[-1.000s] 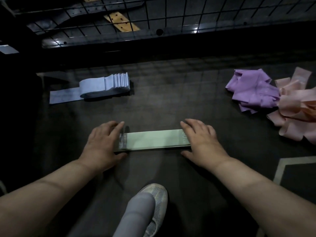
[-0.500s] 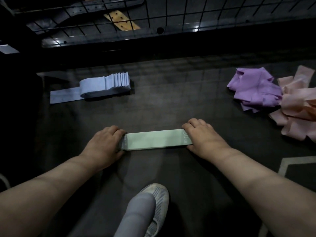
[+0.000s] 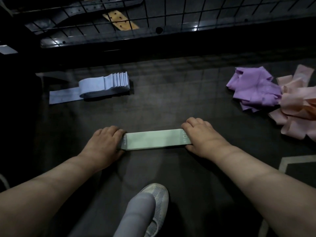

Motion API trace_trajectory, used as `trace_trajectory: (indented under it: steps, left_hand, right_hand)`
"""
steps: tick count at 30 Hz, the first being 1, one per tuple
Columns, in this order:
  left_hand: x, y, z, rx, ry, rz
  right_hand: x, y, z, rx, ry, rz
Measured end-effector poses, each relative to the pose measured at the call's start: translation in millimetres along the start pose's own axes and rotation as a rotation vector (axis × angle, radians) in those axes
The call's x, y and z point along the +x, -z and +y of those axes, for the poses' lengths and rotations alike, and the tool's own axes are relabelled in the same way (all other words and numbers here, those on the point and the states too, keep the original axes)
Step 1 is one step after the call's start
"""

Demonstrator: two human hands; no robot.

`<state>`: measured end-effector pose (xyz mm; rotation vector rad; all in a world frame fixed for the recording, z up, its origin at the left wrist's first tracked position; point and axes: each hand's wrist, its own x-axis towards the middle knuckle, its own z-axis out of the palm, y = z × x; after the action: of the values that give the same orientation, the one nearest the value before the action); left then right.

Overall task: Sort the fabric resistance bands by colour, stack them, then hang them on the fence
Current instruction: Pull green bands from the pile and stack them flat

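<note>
A stack of green bands (image 3: 153,139) lies flat on the dark floor in front of me. My left hand (image 3: 104,144) grips its left end with curled fingers. My right hand (image 3: 201,135) grips its right end, fingers curled over the top and thumb below. A stack of blue bands (image 3: 106,83) lies at the far left, one band trailing out to its left. A loose heap of purple bands (image 3: 253,90) sits at the far right, touching a heap of pink bands (image 3: 297,106). A black wire fence (image 3: 153,17) runs across the top.
My shoe and grey trouser leg (image 3: 150,207) reach in at the bottom centre. A pale painted line (image 3: 290,161) marks the floor at lower right. Behind the fence lie dark metal parts and a tan perforated plate (image 3: 119,20).
Both hands have gone from lying flat with straight fingers on the green stack's ends to curling round those ends. The stack has stayed in place.
</note>
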<state>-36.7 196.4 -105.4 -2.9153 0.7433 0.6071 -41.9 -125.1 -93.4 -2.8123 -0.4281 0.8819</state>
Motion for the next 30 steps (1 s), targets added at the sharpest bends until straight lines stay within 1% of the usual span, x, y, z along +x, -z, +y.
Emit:
trace_trajectory:
  steps: [3,6,9,13,18,20,23,26,30]
  left_hand:
    - [-1.9,2.1,-6.0,-0.037,0.006,-0.003]
    - [1.4,5.1,-15.2,-0.042,-0.002,-0.067]
    - [3.0,5.1,-18.4,0.025,-0.061,-0.112]
    - [-2.3,1.3,-17.1,0.011,-0.053,-0.05]
    - [-3.9,0.7,-13.3,-0.027,-0.031,-0.062]
    - [-3.6,3.4,-9.9,-0.013,-0.014,-0.046]
    - [-2.5,5.9,1.1,0.016,-0.057,0.024]
    - [5.7,4.5,14.0,0.01,-0.109,0.073]
    - [14.5,4.8,22.6,0.01,-0.128,0.034]
  right_hand:
    - [-0.1,0.7,-0.1,-0.043,0.014,0.0]
    - [0.1,1.2,0.8,-0.032,0.025,0.0]
    - [0.1,0.6,1.2,-0.035,0.036,-0.002]
    - [-2.5,0.2,2.1,-0.032,0.025,-0.001]
    - [-2.5,-0.4,2.6,-0.044,0.032,0.012]
    - [-2.8,0.0,0.9,-0.097,0.016,0.023]
    - [-3.8,0.8,-5.1,-0.184,0.009,0.041]
    - [-0.3,-0.9,-11.9,-0.209,0.039,0.056]
    - [4.6,-2.5,-15.2,-0.182,0.04,0.043]
